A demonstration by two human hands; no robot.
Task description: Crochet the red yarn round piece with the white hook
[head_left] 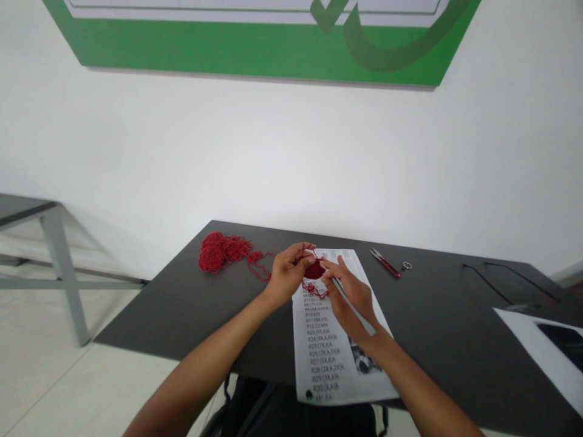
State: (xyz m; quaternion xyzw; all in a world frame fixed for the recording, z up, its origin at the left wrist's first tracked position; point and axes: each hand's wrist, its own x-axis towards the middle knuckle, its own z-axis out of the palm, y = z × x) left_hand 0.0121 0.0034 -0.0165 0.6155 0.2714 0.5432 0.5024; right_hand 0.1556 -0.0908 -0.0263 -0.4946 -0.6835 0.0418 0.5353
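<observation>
A small dark red crochet piece (314,270) is between my two hands, above a printed pattern sheet (337,382). My left hand (289,267) pinches the piece at its left edge, with red yarn looped over the raised fingers. In my right hand (350,288) lies a crochet hook (359,312) with a pale grey handle, gripped like a pen. Its tip meets the piece at the upper right, where the exact stitch is too small to make out. Loose red yarn hangs below the piece. A strand runs left to a tangled ball of red yarn (212,252).
Red-handled thread snips (386,263) with a ring (407,266) lie right of the sheet on the dark table (177,321). Farther right are eyeglasses (514,303) and a white sheet (542,346) with a black object on it. A white wall stands behind the table.
</observation>
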